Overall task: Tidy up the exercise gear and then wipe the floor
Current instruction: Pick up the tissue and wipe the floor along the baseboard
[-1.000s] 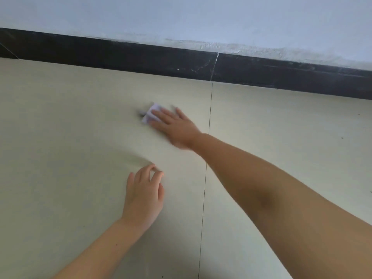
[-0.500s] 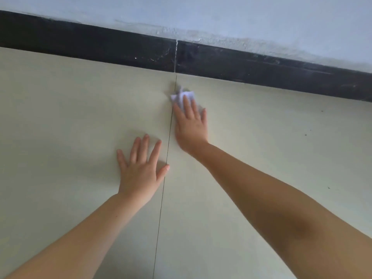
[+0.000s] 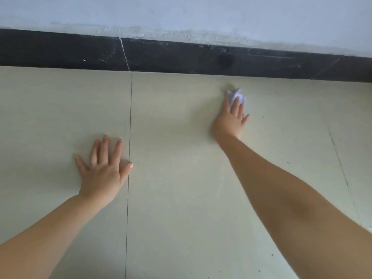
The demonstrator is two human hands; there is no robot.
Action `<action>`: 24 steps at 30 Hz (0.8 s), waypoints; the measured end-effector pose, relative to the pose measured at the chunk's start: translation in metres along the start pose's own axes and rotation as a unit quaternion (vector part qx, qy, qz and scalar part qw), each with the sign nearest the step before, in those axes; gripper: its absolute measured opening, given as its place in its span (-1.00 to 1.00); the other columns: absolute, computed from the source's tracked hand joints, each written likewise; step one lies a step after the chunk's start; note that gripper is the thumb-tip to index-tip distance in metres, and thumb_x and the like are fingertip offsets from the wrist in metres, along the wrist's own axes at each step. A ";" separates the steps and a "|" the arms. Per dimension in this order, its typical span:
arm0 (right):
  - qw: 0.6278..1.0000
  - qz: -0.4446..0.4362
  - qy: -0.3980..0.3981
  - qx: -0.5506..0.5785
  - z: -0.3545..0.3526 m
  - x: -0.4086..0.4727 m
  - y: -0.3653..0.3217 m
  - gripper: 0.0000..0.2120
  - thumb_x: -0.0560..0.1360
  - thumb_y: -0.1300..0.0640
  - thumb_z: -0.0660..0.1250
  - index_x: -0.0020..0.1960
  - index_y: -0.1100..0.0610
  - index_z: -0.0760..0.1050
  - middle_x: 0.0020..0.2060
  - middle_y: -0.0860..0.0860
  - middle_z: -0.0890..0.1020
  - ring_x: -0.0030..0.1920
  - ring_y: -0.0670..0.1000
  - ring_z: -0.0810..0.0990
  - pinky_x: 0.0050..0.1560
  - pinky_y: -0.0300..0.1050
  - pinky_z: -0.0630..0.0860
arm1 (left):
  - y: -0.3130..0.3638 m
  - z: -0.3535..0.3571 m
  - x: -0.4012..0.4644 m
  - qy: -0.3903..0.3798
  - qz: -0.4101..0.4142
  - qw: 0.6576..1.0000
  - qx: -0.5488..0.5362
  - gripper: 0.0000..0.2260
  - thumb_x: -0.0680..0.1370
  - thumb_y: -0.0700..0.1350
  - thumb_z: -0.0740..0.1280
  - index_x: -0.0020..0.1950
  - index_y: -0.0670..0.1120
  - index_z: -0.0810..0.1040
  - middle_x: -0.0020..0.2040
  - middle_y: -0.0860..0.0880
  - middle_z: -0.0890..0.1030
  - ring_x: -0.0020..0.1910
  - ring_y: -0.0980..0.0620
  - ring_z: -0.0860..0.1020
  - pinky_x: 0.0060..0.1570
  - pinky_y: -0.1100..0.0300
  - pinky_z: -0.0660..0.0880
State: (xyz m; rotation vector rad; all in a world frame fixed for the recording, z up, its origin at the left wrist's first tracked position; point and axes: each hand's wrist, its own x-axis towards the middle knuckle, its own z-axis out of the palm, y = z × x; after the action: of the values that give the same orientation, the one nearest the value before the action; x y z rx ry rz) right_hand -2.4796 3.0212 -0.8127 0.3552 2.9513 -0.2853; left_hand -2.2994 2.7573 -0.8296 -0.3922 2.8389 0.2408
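My right hand (image 3: 229,121) lies flat with straight fingers on a crumpled white tissue (image 3: 236,95), pressing it onto the pale beige floor tile (image 3: 177,178) near the wall. Most of the tissue is hidden under my fingers; only its far end shows. My left hand (image 3: 102,172) rests flat on the floor with fingers spread, just left of a thin tile joint (image 3: 129,137), holding nothing. No exercise gear is in view.
A black skirting board (image 3: 181,57) runs along the foot of the pale wall (image 3: 181,13) just beyond the tissue. A second tile joint (image 3: 340,162) slants at the right. Small dark specks dot the right-hand tile.
My right hand has swept the tissue rightward along the skirting, from left of the tile joint to well right of it. My left hand uncurled and now lies flat beside the joint.
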 end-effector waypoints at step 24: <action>0.832 -0.520 -0.182 -0.068 0.042 -0.228 -0.041 -0.32 0.55 0.24 0.02 0.55 -0.08 -0.20 0.54 -0.06 -0.26 0.52 0.02 -0.31 0.45 0.09 -0.38 | -0.027 -0.025 -0.049 -0.011 -0.070 0.997 -0.020 -0.57 0.60 -0.09 0.15 0.47 -0.06 0.27 0.55 -0.12 0.10 0.51 -0.10 0.10 0.37 -0.18 0.13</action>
State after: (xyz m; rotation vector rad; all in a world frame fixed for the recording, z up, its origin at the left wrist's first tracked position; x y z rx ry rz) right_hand -2.2656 2.9239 -0.8066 -1.2188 2.4396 -0.2077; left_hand -2.2523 2.7389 -0.7952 -0.5910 2.7735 0.2724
